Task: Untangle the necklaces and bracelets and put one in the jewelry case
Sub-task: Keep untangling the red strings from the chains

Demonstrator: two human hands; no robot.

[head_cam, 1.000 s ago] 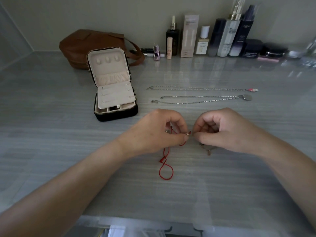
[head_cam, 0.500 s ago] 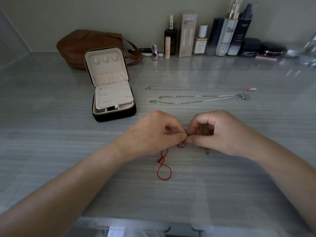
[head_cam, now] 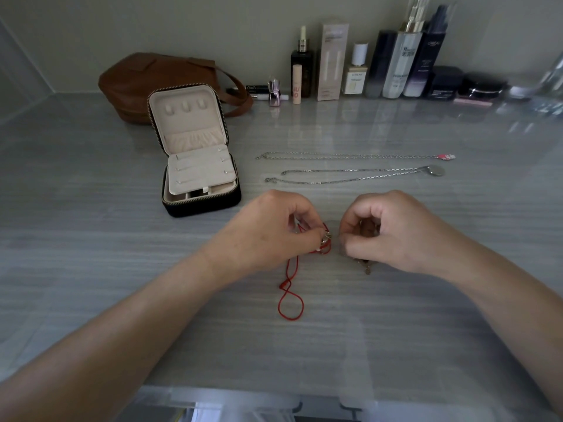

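Two containers sit left on the grey table [head_cam: 91, 269]: a brown bag [head_cam: 146, 83] by the wall and, just in front, the black jewelry case [head_cam: 201, 207], lid standing open, with a gathered pocket in the lid and a cream panel lying over the tray. Mid-table, the left hand [head_cam: 274, 226] pinches the red cord bracelet [head_cam: 291, 303], whose loop trails on the table. Right beside it, the right hand [head_cam: 393, 229] is curled tight on a thin chain [head_cam: 367, 268], with the pink-charm necklace [head_cam: 350, 156] and round-pendant necklace [head_cam: 350, 175] lying straight behind, and cosmetic bottles [head_cam: 396, 62] along the wall.
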